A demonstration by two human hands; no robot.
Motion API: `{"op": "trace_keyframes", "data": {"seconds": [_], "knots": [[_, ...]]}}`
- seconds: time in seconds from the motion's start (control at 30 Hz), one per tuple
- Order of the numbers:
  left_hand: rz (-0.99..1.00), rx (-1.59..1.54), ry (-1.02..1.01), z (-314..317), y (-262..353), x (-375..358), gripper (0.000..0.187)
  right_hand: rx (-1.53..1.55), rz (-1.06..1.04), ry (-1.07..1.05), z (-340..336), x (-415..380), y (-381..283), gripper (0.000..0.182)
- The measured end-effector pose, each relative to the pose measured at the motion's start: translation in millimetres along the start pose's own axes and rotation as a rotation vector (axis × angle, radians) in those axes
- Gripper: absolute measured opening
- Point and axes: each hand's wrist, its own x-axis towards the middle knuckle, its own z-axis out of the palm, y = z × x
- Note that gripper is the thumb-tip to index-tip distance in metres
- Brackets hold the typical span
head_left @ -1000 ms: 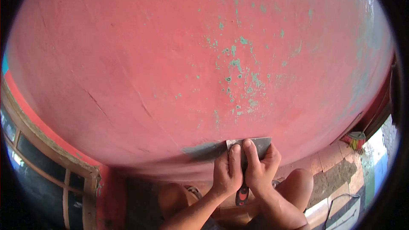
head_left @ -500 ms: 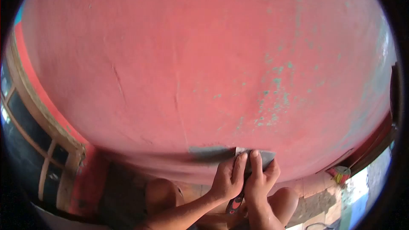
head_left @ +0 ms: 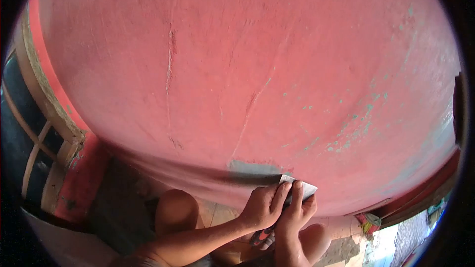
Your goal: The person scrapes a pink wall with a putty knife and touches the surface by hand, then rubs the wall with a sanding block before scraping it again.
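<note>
Both hands grip one scraper, whose metal blade (head_left: pixel 306 187) touches the lower part of a red wall (head_left: pixel 208 84). My left hand (head_left: pixel 265 207) wraps round it from the left, thumb along the blade. From the right, my right hand (head_left: pixel 296 212) closes on it, thumb beside the other thumb. The black and red handle (head_left: pixel 261 237) sticks out below the hands. Just left of the blade is a grey patch (head_left: pixel 252 169) of bare wall. Green specks (head_left: pixel 366 118) show to the right, and raised cracks run down the wall.
A wooden-framed window or door with dark panes (head_left: pixel 37 138) stands at the left. My bent knees (head_left: pixel 177 212) are below the wall. A multicoloured container (head_left: pixel 370 223) sits on the tiled floor (head_left: pixel 341 249) at the lower right, near a dark ledge (head_left: pixel 420 188).
The view has shifted, so the wall's green specks appear further right. The grey patch extends further right, and more of the blade shows. Both hands still hold the scraper.
</note>
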Motion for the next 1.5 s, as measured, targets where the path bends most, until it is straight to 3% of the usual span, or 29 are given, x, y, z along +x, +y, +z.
{"op": "trace_keyframes", "data": {"seconds": [0.1,0.13,0.3,0.4,0.57,0.67,0.7,0.83,0.93,0.97,1.07,1.1,1.2,1.33,1.37,1.5], "knots": [[-0.007,-0.016,0.022,16,8,5,0.031,-0.011,0.074,-0.014,-10,12,-23,0.021],[-0.119,-0.069,-0.008,15,16,5,0.031,-0.055,0.078,-0.007,-16,8,-17,0.022],[-0.007,-0.018,0.075,12,-11,-6,0.032,-0.016,-0.007,-0.003,-6,3,7,0.022],[-0.249,0.066,-0.124,4,9,1,0.031,0.006,0.070,-0.035,-10,8,-10,0.019],[0.017,0.003,0.091,19,-15,-6,0.034,0.018,0.043,-0.012,-12,4,11,0.017],[-0.103,0.018,0.013,12,9,0,0.035,0.054,0.082,-0.060,-11,11,-13,0.018],[-0.082,-0.068,0.054,15,17,5,0.036,0.071,0.085,-0.071,-10,13,-21,0.018],[0.057,0.082,0.104,12,3,-2,0.034,0.063,-0.026,0.017,-1,1,-2,0.018],[-0.119,0.118,0.020,0,21,2,0.034,-0.031,0.032,-0.109,-6,12,-33,0.016],[-0.105,0.059,0.077,5,15,0,0.035,0.089,0.073,-0.105,-6,10,-23,0.016],[0.102,0.176,0.086,13,-18,-11,0.035,-0.080,0.026,-0.036,-17,-1,2,0.018],[0.168,0.144,0.154,18,-12,-8,0.034,0.057,-0.003,0.023,-7,-3,3,0.020],[0.039,0.237,0.132,7,8,-4,0.034,-0.115,-0.009,-0.130,-14,9,-18,0.019],[0.162,0.247,0.118,13,-15,-11,0.035,0.008,0.048,-0.022,-12,-2,-4,0.019],[0.057,0.171,0.109,12,-21,-15,0.035,0.022,0.070,-0.013,-13,-6,7,0.019],[-0.034,0.135,0.040,5,12,-5,0.035,0.051,0.059,-0.039,-12,2,-23,0.019]]}}
